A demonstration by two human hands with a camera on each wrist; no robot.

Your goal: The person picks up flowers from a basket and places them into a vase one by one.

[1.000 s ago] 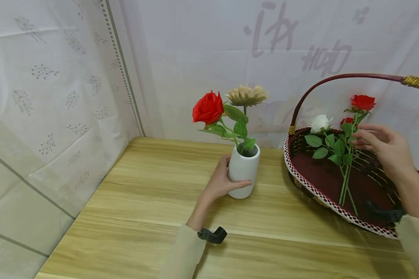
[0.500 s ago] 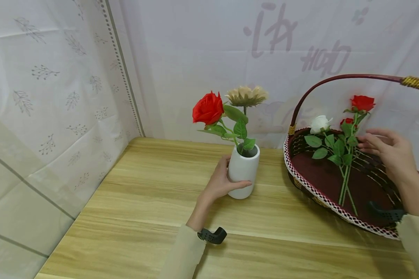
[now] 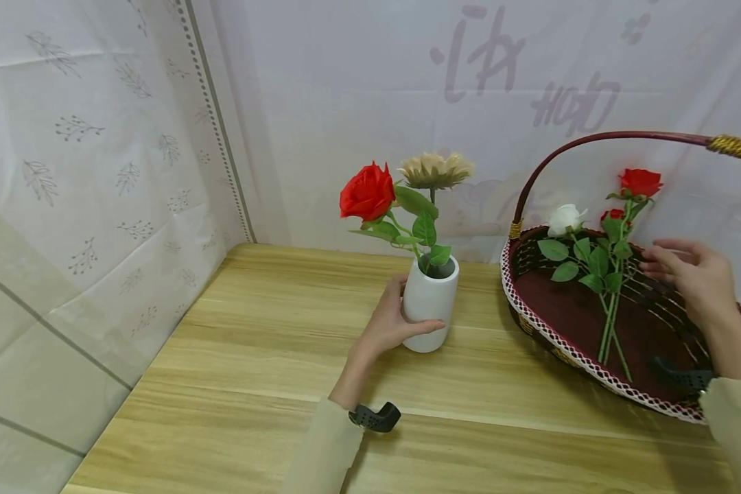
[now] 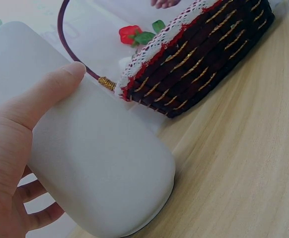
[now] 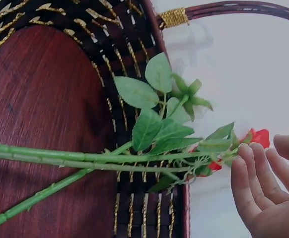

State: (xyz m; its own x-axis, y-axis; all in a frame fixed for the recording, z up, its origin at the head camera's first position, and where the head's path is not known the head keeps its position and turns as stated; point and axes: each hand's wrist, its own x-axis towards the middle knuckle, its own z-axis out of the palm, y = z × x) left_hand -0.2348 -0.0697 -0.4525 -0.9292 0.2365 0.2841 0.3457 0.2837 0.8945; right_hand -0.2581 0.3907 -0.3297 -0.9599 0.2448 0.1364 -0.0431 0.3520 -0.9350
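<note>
Right hand (image 3: 696,278) being drawn back, fingers relaxed; roses (image 3: 599,261) being left ungripped over back rim of basket (image 3: 552,337); vase (image 3: 433,293) being gripped by left hand (image 3: 390,319).

Location type: indoor corner, home-like in furnishing; exact room cannot be determined. Indicators: a wood-grain tabletop (image 3: 253,329); a pale rear cloth (image 3: 346,89) with printed lettering behind it; a side cloth (image 3: 99,158) with leaf-sprig print at left. The white vase (image 3: 431,298) and lace-trimmed basket (image 3: 568,348) are household decor.
</note>
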